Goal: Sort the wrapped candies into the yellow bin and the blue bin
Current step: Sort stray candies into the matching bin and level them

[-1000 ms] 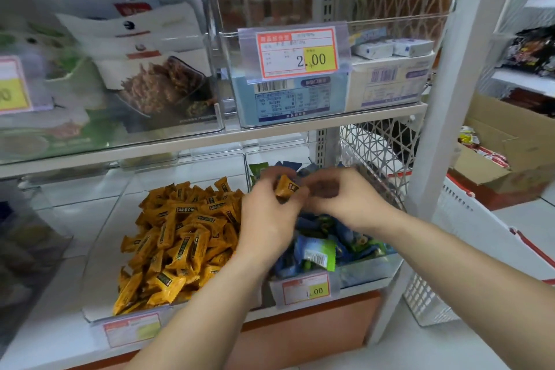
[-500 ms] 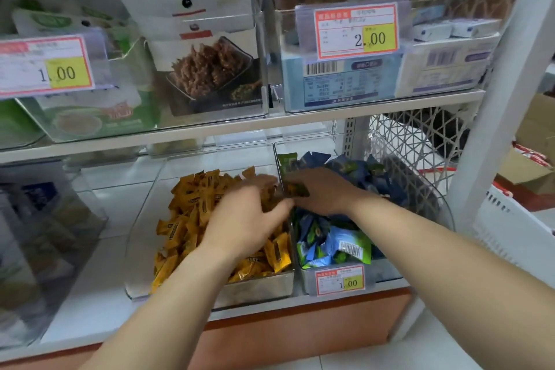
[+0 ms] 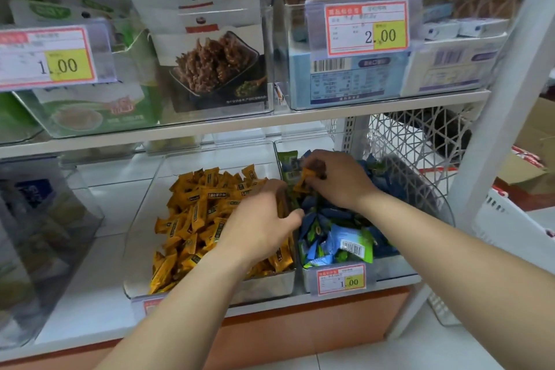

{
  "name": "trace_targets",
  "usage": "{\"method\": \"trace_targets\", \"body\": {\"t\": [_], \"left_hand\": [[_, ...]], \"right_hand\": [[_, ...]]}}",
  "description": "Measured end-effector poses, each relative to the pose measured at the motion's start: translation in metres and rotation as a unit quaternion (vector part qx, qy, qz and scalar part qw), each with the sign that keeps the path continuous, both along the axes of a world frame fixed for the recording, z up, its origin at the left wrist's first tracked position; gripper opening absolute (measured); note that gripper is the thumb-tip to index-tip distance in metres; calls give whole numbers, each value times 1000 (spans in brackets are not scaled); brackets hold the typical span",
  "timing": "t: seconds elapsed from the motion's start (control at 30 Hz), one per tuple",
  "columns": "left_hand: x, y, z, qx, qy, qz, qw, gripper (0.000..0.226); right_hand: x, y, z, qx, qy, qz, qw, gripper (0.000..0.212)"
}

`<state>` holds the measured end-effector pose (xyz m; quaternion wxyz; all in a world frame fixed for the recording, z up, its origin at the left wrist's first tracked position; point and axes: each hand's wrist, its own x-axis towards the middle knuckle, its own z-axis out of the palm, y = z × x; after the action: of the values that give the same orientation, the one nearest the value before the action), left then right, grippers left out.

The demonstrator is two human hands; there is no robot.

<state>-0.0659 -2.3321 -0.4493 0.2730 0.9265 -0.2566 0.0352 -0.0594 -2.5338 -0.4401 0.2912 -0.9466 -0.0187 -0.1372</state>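
The left hand [image 3: 261, 225], palm down, hides its curled fingertips among uncounted yellow wrapped candies [image 3: 192, 219] in the left clear plastic bin [image 3: 264, 282]; whether it grasps any cannot be told. Over the right clear plastic bin [image 3: 393, 267] of blue-and-green wrapped candies [image 3: 333, 237], the right hand [image 3: 339, 180] pinches one orange-yellow candy [image 3: 304, 179].

Single head-worn view, looking forward and down (wide-angle), close to the lower shelf [image 3: 99, 285]

Yellow-orange candies [image 3: 195, 219] with dark labels, blue-and-green candies [image 3: 330, 216], red-bordered yellow-patched price tag [image 3: 368, 28], white lattice basket [image 3: 399, 141]
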Motion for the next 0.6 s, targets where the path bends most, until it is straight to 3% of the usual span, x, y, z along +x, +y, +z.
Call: {"method": "trace_targets", "body": {"t": [0.13,0.23,0.3,0.37,0.47,0.53,0.6], "left_hand": [[-2,-5,9,-95,-86,13,992,56],[-10,-11,19,-174,-95,-24,980,37],[-12,-11,22,-188,-96,-24,977,21],[-6,-3,24,-155,-101,27,982,19],[7,21,23,-59,-105,121,985,27],[12,33,23,-34,-102,142,984,35],[11,32,22,-32,-88,123,988,40]], "right_hand": [[-31,4,22,172,-15,15,985,16],[-56,12,26,360,-18,57,931,17],[-64,16,24,425,-3,66,903,17],[-64,13,18,379,-9,34,925,18],[-63,2,6,219,-5,-8,976,16],[-63,0,-4,96,26,60,993,19],[-60,5,-15,-35,62,140,988,32]]}}
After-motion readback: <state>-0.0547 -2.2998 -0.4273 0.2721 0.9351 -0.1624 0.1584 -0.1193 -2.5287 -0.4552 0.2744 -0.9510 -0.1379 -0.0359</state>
